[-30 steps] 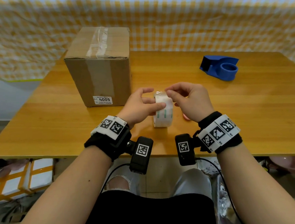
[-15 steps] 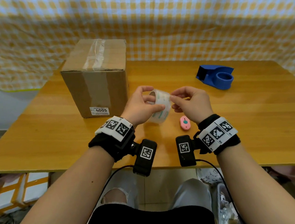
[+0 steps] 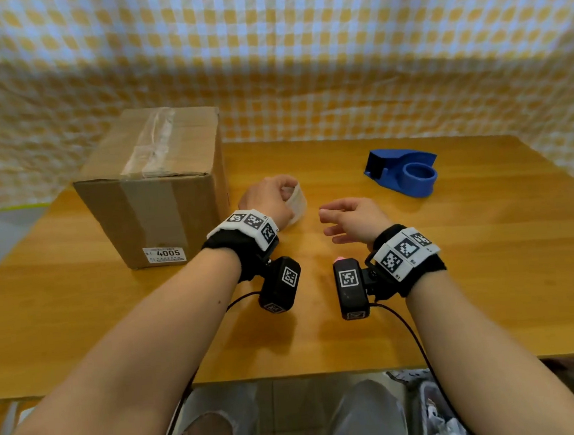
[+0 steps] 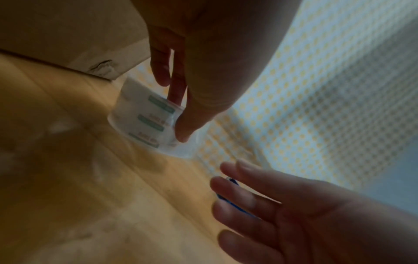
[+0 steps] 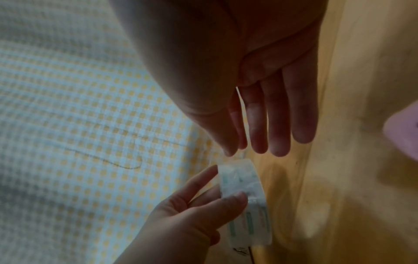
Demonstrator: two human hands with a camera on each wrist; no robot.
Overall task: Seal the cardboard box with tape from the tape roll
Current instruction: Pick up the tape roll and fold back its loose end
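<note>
The left hand [image 3: 270,201] gripped the tape roll [image 3: 296,204], fingers through its core and thumb [image 4: 187,125] on the outer face; the roll was held over the worktop [image 3: 489,270], just beside the near right corner of the cardboard box [image 3: 152,183]; whether it touched the surface could not be told from the blurred wrist views. The right hand [image 3: 351,221] was released and held nothing; its fingers [image 5: 278,125] lay straight and slightly spread, near the roll but apart from it. The box stood closed at the left of the worktop, with clear tape [image 3: 151,149] running along the seam of its top and a white label [image 3: 164,254] reading 4005 low on its front. A blue tape dispenser [image 3: 402,172] sat at the far right, well apart from both hands; a small pink object [image 5: 402,132] lay on the worktop beneath the right wrist, mostly hidden in the head view. A yellow checked cloth [image 3: 301,61] hung behind.
</note>
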